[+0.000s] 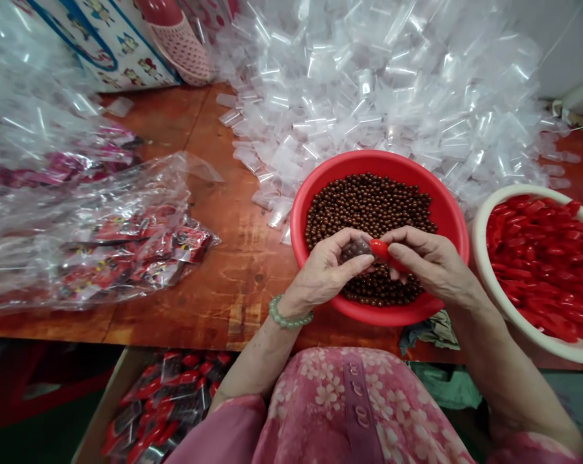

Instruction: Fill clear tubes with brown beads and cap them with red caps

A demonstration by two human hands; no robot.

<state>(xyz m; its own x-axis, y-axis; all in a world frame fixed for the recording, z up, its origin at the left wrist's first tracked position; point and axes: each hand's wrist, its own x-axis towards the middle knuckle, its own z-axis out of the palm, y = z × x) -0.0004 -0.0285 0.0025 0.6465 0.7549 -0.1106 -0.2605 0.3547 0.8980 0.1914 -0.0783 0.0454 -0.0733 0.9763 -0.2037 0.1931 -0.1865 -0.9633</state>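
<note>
Above a red basin [450, 225] of small brown balls [368, 200], both hands meet. My left hand [334, 263], with a green bead bracelet [291, 314] at its wrist, holds a small clear container [353, 247] that looks filled with brown balls. Between the fingers of my right hand [419, 258] is a red cap [379, 248], touching the container's right end. The fingers partly hide both pieces. A white basin [489, 258] full of red plastic pieces [542, 264] stands to the right.
Clear empty containers [368, 90] are heaped behind the red basin. Plastic bags with red packets [102, 258] lie on the wooden table [223, 258] at left. A patterned bag [122, 45] stands behind. Below the edge, a box holds red-capped containers [168, 399].
</note>
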